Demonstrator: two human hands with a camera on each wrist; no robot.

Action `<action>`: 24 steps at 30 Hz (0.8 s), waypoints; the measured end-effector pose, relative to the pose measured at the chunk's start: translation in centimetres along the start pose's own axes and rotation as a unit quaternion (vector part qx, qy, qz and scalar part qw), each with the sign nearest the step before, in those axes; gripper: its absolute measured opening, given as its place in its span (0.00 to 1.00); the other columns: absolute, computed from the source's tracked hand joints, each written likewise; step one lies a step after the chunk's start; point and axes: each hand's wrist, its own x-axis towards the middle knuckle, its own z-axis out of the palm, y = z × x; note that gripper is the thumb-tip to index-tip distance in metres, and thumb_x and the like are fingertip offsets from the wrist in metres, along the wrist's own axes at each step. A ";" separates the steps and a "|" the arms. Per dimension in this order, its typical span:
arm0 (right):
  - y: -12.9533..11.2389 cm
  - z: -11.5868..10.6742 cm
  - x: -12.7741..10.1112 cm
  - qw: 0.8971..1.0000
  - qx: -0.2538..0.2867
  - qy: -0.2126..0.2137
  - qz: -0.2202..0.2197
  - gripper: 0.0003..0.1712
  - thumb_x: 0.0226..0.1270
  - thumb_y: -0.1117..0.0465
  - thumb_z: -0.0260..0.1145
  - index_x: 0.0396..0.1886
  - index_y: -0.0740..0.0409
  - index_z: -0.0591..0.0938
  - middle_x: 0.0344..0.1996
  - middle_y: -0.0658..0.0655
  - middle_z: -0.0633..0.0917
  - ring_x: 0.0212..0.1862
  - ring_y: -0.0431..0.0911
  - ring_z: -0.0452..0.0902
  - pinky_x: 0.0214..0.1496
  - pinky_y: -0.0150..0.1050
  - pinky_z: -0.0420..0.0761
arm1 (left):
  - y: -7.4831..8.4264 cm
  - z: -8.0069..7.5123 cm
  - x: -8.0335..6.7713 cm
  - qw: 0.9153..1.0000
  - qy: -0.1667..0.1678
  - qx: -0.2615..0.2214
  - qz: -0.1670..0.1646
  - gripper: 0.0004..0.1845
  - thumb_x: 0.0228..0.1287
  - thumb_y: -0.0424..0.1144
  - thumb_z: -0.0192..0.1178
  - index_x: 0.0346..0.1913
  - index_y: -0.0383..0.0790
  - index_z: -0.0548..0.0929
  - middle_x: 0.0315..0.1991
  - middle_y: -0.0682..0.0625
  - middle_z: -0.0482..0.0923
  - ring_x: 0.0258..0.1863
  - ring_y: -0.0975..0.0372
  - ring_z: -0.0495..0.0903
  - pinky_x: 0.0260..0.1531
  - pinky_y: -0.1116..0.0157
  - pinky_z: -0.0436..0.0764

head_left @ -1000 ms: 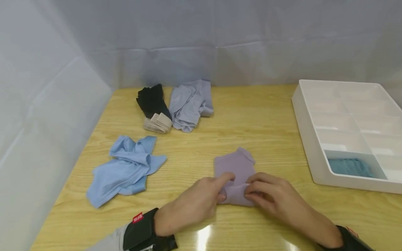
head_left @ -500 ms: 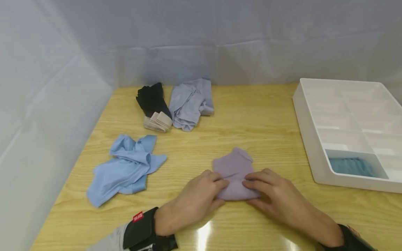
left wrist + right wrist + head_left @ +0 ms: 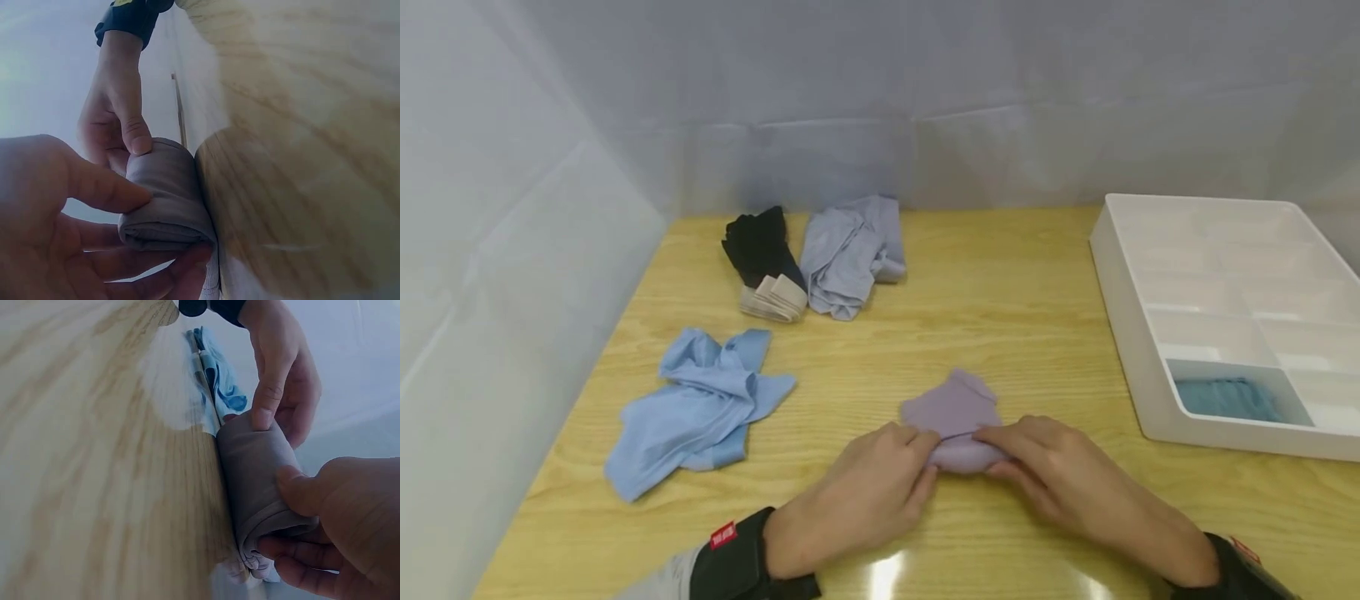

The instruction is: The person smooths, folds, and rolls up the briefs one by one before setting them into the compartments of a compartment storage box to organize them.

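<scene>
A mauve piece of soft clothing [image 3: 951, 408] lies on the table in front of me, its near part rolled into a thick tube and its far part flat. My left hand [image 3: 872, 479] pinches the left end of the roll between thumb and fingers. At the right end, my right hand [image 3: 1067, 471] grips it the same way. The left wrist view shows the layered end of the roll [image 3: 165, 215], thumb on the near side. In the right wrist view the tube [image 3: 253, 472] sits right at the tabletop, with both thumbs pressing on it.
A white compartment box [image 3: 1116, 333] stands at the right, with a folded teal cloth [image 3: 1228, 398] in a near compartment. Crumpled light blue clothing [image 3: 700, 408] lies at the left. Black-and-beige fabric [image 3: 763, 250] and a grey-lilac garment [image 3: 850, 258] lie at the back.
Both hands have rolled the near edge of the mauve clothing away from me, so its flat part is shorter. The fingers have closed in on the roll's two ends.
</scene>
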 end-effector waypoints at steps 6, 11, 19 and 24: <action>0.1 0.3 0.0 1.000 0.014 0.007 0.010 0.18 0.74 0.49 0.54 0.51 0.57 0.77 0.30 0.44 0.79 0.30 0.33 0.73 0.31 0.27 0.74 | 0.1 -0.2 0.0 0.999 -0.016 -0.031 -0.017 0.11 0.66 0.35 0.57 0.48 0.38 0.71 0.22 0.53 0.70 0.21 0.64 0.72 0.17 0.68 0.69; 0.2 0.6 0.0 0.999 0.029 0.010 0.015 0.17 0.75 0.50 0.53 0.49 0.57 0.79 0.27 0.43 0.77 0.28 0.31 0.69 0.29 0.24 0.71 | 0.0 -0.2 0.1 0.994 -0.065 -0.075 -0.046 0.12 0.70 0.34 0.51 0.54 0.37 0.68 0.22 0.52 0.72 0.20 0.66 0.71 0.16 0.69 0.70; 0.2 0.7 0.0 0.998 0.030 -0.008 0.054 0.16 0.71 0.55 0.60 0.54 0.57 0.78 0.29 0.46 0.82 0.29 0.32 0.73 0.31 0.29 0.76 | 0.2 0.5 -0.2 0.994 -0.070 -0.045 -0.068 0.18 0.73 0.37 0.49 0.61 0.38 0.66 0.26 0.49 0.73 0.19 0.62 0.72 0.15 0.67 0.69; 0.0 0.6 -0.1 0.996 0.038 -0.018 0.078 0.19 0.68 0.51 0.63 0.51 0.57 0.74 0.29 0.45 0.81 0.27 0.30 0.69 0.27 0.26 0.72 | 0.5 0.6 -0.3 0.998 -0.030 0.047 -0.004 0.27 0.64 0.39 0.61 0.64 0.48 0.67 0.54 0.41 0.68 0.45 0.54 0.74 0.37 0.62 0.78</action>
